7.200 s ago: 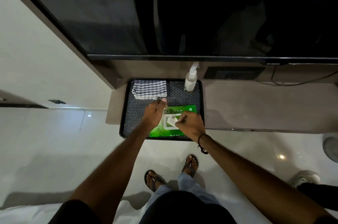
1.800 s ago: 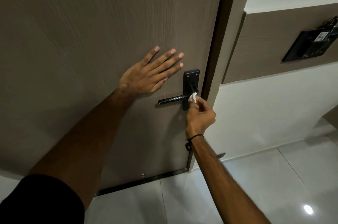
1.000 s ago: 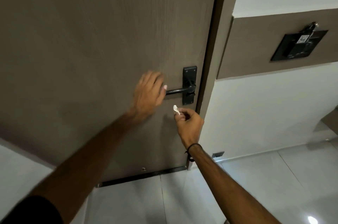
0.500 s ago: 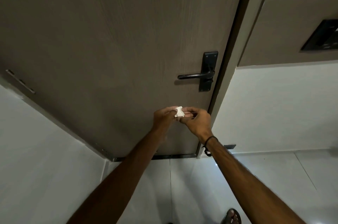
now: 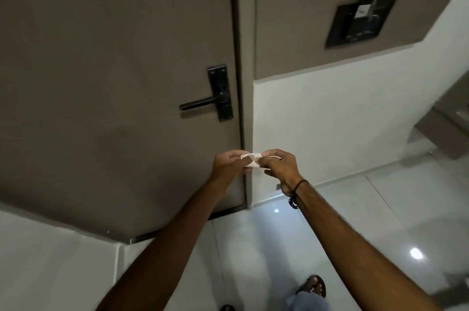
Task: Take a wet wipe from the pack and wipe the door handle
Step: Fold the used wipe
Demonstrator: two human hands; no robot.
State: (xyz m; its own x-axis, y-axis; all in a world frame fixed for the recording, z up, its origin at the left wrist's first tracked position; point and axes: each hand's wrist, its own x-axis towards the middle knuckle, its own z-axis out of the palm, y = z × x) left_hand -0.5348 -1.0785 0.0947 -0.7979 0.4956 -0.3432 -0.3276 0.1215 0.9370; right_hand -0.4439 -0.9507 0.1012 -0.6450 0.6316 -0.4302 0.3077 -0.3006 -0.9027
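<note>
Two hands meet at frame centre, below the handle (image 5: 203, 103). Left hand (image 5: 228, 164) and right hand (image 5: 280, 167) each pinch one end of a small white wipe (image 5: 251, 160); fingers closed on it, the wipe crumpled and partly folded, stretched between the fingertips. Wipe is well apart from the handle, lower and to its right, in front of the door's (image 5: 114, 69) latch edge.

Handle: black lever, straight bar pointing left, on a narrow rectangular black backplate close to the door's right edge. Nothing around it; open door face to its left and below.

Door: flat brown, faint woodgrain, dark strip along its bottom edge. Frame (image 5: 246, 82) runs vertically just right of the handle. Right of that, white wall with a brown band holding a black rectangular panel (image 5: 361, 21), upper right. Floor (image 5: 355, 221): glossy white tiles with light reflections. Dark band on the right wrist (image 5: 299, 186). Sandalled foot (image 5: 312, 286) at bottom edge.
</note>
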